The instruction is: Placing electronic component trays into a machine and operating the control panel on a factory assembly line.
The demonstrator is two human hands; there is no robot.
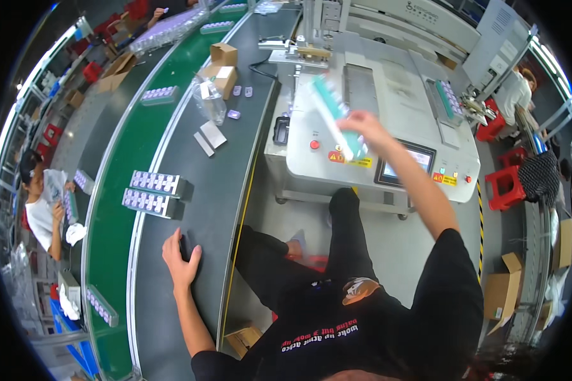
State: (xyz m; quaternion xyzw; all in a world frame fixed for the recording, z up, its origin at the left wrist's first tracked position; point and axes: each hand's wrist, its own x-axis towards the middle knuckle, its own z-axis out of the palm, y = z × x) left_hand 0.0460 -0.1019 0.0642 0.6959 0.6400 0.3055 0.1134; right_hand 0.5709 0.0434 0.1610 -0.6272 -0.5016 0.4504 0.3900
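Note:
My right hand (367, 129) is raised over the front of a white machine table, closed on the near part of a long teal and white tray (328, 109). The tray is tilted and smeared by motion, so I cannot make out what it carries. On the dark bench (200, 305) to the left lies my left hand (182, 263), thumb and fingers apart, nothing in them. Just beyond its fingertips two grey trays filled with small lilac pieces stand side by side, a farther tray (156, 183) and a nearer tray (147, 202), both reaching over the bench's left edge.
The machine table (394, 89) bears a touch screen (405, 164), a red button (314, 145) and another loaded tray (449, 101). A green conveyor (115, 171) runs along the bench. A cardboard box (222, 73) and clear bag (211, 101) stand farther up. A co-worker (41, 206) handles a tray at left.

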